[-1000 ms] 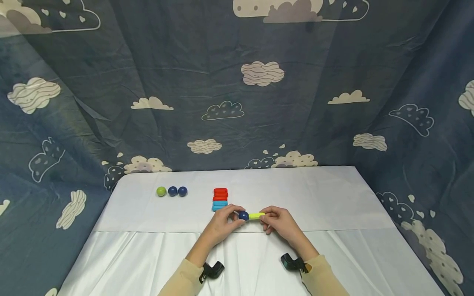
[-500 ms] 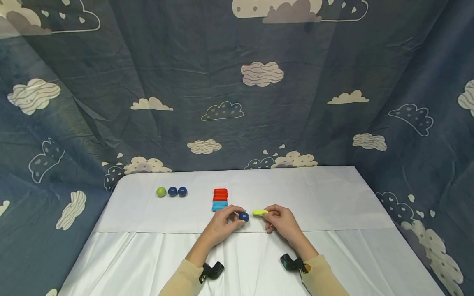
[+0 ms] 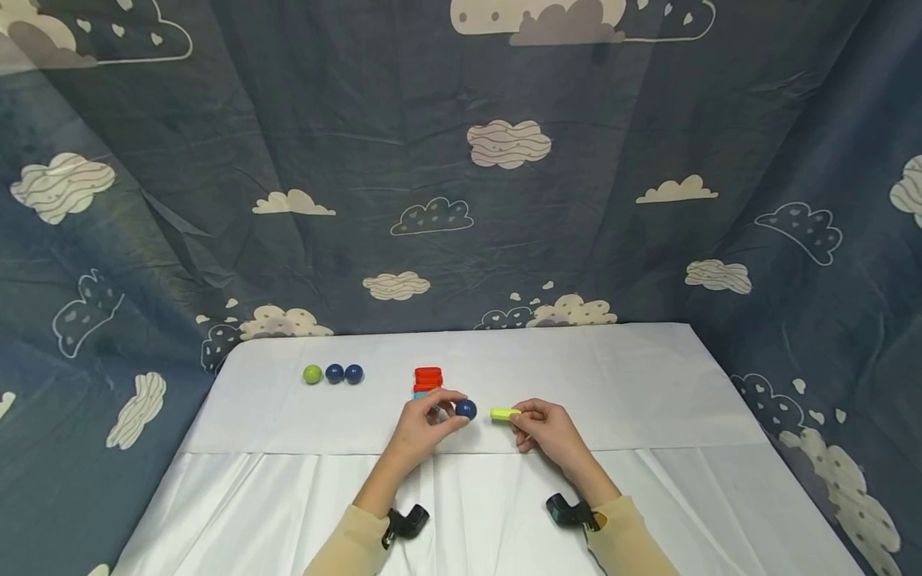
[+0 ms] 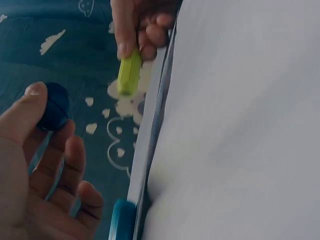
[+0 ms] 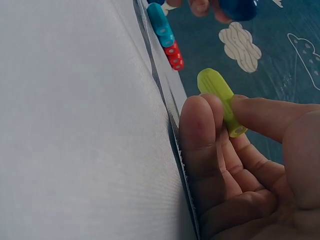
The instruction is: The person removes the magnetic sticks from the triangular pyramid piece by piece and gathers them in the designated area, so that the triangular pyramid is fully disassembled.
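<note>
My left hand [image 3: 421,424] pinches a shiny dark blue ball [image 3: 466,410] between thumb and fingers, above the white table. In the left wrist view the same blue ball [image 4: 56,106] sits at the fingertips. My right hand [image 3: 551,432] pinches a short yellow-green rod [image 3: 504,414] near its right end, the free end pointing left at the ball. A gap separates ball and rod. The right wrist view shows the ribbed yellow-green rod [image 5: 220,97] between thumb and fingers, with a small round metallic spot on its end.
Red rods [image 3: 428,376] lie in a column beyond my left hand, with blue rods [image 5: 162,25] partly hidden by it. At the back left, a green ball [image 3: 312,374] and two dark blue balls [image 3: 343,374] stand in a row. A cloud-patterned cloth [image 3: 576,256] hangs behind the table [image 3: 612,384].
The rod and the ball were joined a second ago; the right hand drew the rod off to the right. Since then the left hand has lifted the ball slightly up and left.
</note>
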`<state>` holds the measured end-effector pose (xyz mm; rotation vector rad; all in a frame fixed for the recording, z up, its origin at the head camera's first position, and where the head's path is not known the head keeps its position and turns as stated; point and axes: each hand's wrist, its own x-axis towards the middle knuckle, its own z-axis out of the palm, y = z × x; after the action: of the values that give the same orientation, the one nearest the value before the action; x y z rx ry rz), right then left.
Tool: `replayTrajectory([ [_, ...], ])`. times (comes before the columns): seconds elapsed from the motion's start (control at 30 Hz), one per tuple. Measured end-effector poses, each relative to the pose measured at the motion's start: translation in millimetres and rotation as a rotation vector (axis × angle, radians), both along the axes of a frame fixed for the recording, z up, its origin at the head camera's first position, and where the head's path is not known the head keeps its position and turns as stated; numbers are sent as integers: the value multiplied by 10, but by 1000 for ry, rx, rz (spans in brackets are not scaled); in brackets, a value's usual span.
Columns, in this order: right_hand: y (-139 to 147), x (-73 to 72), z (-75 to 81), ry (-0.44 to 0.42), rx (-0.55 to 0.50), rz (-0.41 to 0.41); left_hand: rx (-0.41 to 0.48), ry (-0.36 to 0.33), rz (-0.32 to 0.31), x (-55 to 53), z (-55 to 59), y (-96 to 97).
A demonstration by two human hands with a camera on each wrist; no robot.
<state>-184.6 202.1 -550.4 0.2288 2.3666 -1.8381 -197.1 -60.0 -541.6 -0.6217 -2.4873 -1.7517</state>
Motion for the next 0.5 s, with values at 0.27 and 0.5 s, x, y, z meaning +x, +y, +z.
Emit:
replayTrajectory([
  [0.27, 7, -13, 2, -1, -4, 8, 93, 74, 142, -146, 109, -347],
  [0.5, -8, 4, 5, -1, 4, 9, 40, 63, 360, -198, 166, -837],
])
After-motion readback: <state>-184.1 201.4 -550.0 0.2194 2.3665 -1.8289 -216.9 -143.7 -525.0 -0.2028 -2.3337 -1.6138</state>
